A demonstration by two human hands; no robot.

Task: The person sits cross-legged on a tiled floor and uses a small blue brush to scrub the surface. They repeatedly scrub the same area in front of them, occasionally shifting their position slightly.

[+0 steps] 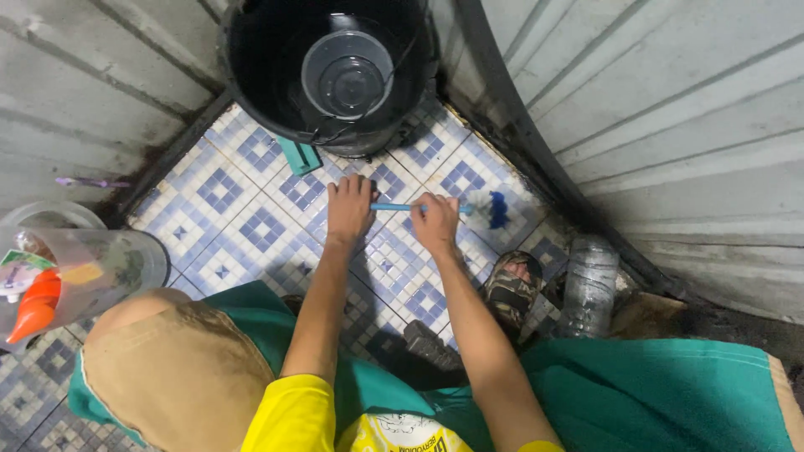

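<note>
Right now I see both hands on a blue brush lying low across the tiled floor. My left hand rests on the handle's end, fingers together and curled over it; my right hand grips the handle nearer the white and blue bristle head, fingers wrapped round it. Just beyond stands a black bucket with a clear cup inside. I judge the scrubbing mid-way: grime lines the floor's edges by the walls, and a bottle lies right.
</note>
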